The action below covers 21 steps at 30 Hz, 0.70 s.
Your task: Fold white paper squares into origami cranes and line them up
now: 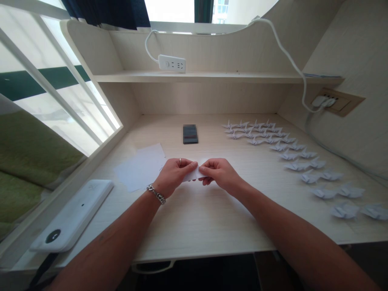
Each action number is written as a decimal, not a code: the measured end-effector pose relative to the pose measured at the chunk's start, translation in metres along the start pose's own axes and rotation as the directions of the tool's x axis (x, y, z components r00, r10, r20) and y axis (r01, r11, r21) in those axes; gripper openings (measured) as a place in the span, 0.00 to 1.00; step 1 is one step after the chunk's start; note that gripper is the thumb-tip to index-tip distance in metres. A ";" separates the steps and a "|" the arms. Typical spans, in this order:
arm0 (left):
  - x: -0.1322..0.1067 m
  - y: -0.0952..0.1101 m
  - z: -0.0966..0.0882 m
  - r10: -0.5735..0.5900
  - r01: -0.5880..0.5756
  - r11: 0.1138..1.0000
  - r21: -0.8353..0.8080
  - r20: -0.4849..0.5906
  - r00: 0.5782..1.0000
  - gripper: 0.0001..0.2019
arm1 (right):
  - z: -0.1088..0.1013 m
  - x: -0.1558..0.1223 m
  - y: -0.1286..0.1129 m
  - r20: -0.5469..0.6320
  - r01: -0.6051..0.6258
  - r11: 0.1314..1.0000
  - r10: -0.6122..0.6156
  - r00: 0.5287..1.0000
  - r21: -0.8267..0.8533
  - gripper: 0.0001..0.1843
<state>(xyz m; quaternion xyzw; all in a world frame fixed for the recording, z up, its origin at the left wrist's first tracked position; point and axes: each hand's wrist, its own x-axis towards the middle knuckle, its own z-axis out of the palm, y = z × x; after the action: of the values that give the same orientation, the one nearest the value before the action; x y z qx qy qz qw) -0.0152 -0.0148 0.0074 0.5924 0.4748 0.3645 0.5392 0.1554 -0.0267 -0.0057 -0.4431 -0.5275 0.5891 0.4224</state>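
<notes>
White folded paper [194, 175] pinched between left hand [173, 174] and right hand [220, 173] at desk [197, 222] centre, paper cranes [291, 154] rowed along right edge, sheets [139, 167] leftward.

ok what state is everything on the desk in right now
left hand: pinching the small paper
right hand: pinching the small paper's other end
small paper: partly folded, held between both hands
loose sheets: flat, unfolded, overlapping
paper cranes: folded, set out in rows
power strip: nothing plugged in
wall socket: plugs in

Dorm-style study desk [212, 218], shelf [194, 76], window
</notes>
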 end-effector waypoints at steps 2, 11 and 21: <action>0.000 0.000 0.000 -0.002 0.002 1.000 -0.010 0.015 1.000 0.16 | 0.000 0.000 -0.001 -0.002 -0.004 1.000 0.004 1.000 -0.007 0.17; -0.001 0.007 -0.005 0.033 -0.034 0.999 -0.011 -0.113 0.993 0.15 | -0.005 -0.001 -0.002 0.054 -0.013 1.000 0.013 0.998 -0.004 0.16; 0.001 0.006 -0.016 0.049 -0.058 0.997 -0.057 -0.150 0.988 0.14 | -0.017 -0.001 -0.007 -0.018 0.026 0.998 -0.027 0.999 -0.051 0.16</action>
<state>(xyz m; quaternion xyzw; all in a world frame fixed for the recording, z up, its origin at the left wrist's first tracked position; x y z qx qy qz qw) -0.0289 -0.0090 0.0159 0.5596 0.4861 0.4361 0.5103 0.1727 -0.0224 0.0004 -0.4521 -0.5440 0.5657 0.4239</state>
